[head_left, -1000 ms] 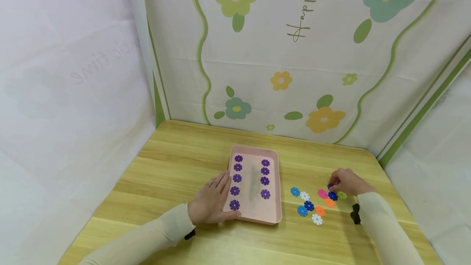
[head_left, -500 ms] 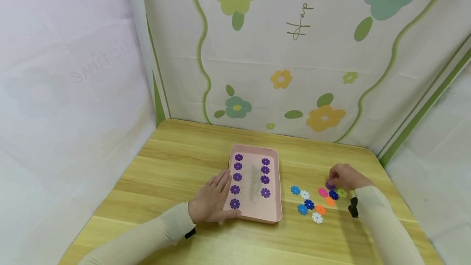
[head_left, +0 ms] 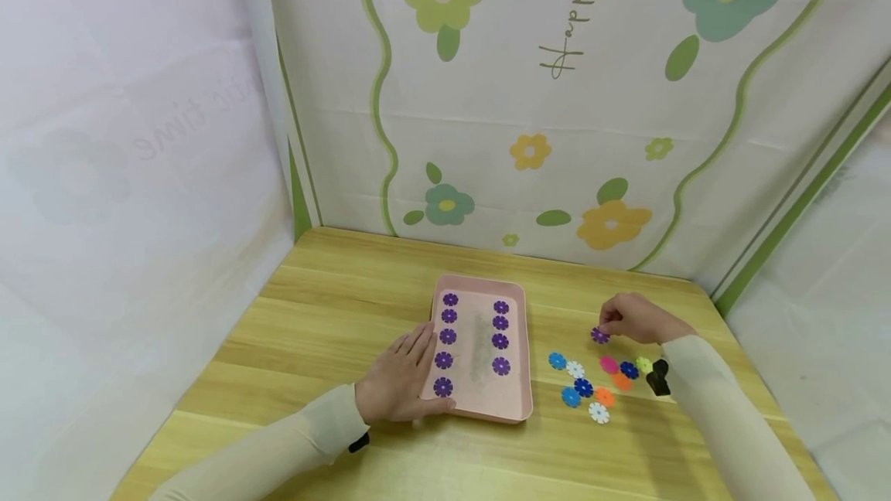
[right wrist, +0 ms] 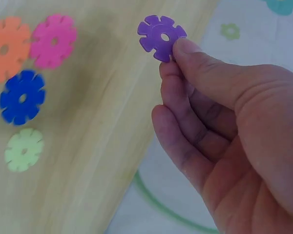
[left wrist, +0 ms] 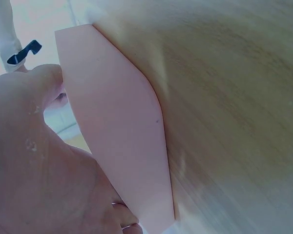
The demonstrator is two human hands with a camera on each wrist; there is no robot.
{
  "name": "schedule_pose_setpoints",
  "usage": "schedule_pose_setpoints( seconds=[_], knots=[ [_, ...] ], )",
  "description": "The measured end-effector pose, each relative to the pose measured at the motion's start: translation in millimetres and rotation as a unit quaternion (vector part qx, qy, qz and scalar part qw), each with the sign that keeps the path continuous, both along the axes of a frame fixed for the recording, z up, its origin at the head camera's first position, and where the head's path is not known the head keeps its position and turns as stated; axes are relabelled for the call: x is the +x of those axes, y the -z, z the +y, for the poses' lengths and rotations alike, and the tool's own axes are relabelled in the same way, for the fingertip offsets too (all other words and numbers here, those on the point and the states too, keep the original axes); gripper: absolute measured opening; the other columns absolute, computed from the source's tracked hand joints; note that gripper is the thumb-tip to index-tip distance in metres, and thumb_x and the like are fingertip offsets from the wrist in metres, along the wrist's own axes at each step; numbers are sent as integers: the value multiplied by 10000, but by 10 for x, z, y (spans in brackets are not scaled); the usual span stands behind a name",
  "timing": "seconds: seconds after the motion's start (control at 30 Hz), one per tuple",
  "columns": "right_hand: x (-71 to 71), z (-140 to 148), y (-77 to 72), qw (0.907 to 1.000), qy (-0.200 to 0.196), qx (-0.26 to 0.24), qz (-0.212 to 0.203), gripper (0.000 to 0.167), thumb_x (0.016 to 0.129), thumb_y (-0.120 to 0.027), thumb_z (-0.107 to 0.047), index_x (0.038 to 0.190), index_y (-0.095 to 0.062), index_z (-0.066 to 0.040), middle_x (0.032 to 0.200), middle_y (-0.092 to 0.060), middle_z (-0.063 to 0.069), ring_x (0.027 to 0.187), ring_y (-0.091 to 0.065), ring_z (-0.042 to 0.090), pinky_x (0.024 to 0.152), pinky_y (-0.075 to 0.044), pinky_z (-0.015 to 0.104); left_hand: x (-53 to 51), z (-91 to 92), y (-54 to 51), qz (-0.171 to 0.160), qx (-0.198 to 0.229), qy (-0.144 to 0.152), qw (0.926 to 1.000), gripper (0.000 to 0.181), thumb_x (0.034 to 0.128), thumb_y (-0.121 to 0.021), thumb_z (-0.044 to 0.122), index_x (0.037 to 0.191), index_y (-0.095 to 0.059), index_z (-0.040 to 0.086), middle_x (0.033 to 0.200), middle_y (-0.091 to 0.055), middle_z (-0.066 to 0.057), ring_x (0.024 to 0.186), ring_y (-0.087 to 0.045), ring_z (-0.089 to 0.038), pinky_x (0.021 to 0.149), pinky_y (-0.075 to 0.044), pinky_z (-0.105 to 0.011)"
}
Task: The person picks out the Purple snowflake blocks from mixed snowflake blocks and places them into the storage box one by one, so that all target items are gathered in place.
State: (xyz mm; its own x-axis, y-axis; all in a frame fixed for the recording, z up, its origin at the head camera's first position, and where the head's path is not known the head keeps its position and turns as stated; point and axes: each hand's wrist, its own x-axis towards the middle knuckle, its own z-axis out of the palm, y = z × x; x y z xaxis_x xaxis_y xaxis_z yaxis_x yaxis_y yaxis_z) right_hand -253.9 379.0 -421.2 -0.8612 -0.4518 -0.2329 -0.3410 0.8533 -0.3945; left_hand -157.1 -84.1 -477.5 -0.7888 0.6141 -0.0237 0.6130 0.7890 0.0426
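Note:
Between thumb and fingertips my right hand [head_left: 640, 318] pinches a purple notched snowflake disc [right wrist: 158, 35], held above the table to the right of the tray. A pink rectangular tray [head_left: 480, 400] stands in the middle of the table. Two columns of several purple discs lie along its left and right sides. My left hand [head_left: 395, 383] rests on the tray's left rim with its fingers extended, the thumb at the near left corner. In the left wrist view the tray's outer wall [left wrist: 112, 112] shows under that hand.
Loose discs lie right of the tray: light blue [head_left: 557, 361], white [head_left: 599, 413], dark blue [right wrist: 22, 97], orange [head_left: 604, 397], pink [right wrist: 53, 41] and yellow-green [right wrist: 24, 150], some overlapping. A floral cloth [head_left: 487, 114] hangs behind the wooden table [head_left: 334, 284].
My right hand has lifted the purple disc from beside the dark blue one and carried it left, toward the tray. The left hand and tray have stayed put.

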Motion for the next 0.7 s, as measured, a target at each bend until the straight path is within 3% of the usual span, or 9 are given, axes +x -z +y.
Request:
schedule_pose_setpoints(
  seconds=[0.27, 0.53, 0.7],
  knots=[
    [-43, -381, -182, 9989, -459, -65, 18, 172, 1023, -696, -129, 855, -729, -126, 779, -682, -57, 653, -493, 74, 608, -437, 235, -1, 2, -11, -122, 54, -30, 9999, 1102, 970, -434, 809, 1617, -317, -76, 1731, -241, -261, 1616, -276, -403, 1302, -331, -485],
    [16, -883, -316, 9944, -1037, 35, 217, 167, 1014, -709, -120, 850, -733, -133, 779, -709, -62, 651, -512, 50, 616, -466, 217, 38, -3, -56, -67, 64, 11, 10000, 1086, 973, -450, 797, 1609, -339, -77, 1721, -274, -261, 1604, -309, -398, 1291, -350, -494],
    [54, -1199, -354, 9913, -1301, 168, 97, 158, 1003, -729, -136, 846, -737, -152, 786, -720, -62, 661, -533, 42, 632, -494, 209, 28, -5, -31, -57, 116, 14, 9999, 1080, 974, -461, 788, 1607, -340, -79, 1719, -277, -263, 1603, -311, -398, 1290, -351, -496]
  ],
)
